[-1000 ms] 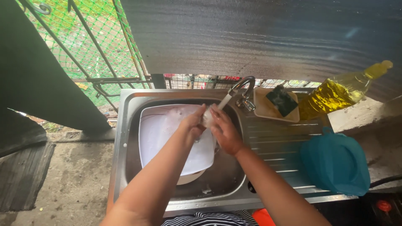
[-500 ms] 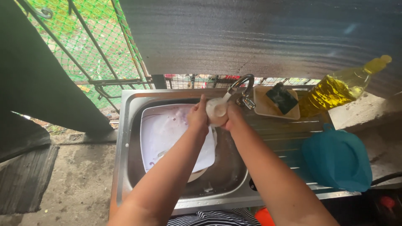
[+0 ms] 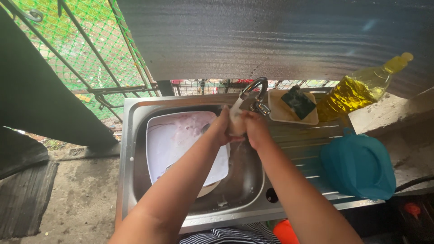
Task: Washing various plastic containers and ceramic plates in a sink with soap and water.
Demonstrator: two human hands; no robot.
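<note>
Both hands meet at the middle of the frame under the tap (image 3: 254,88): left hand (image 3: 222,129) and right hand (image 3: 255,129), fingers wrapped together around a small pale object (image 3: 236,123) with water running on it. Can't tell what it is. Below left, a white tray (image 3: 181,144) lies in the steel sink (image 3: 131,135). At right sit a sponge dish (image 3: 278,110), yellow bottle (image 3: 352,92) and teal lid (image 3: 359,165).
</note>
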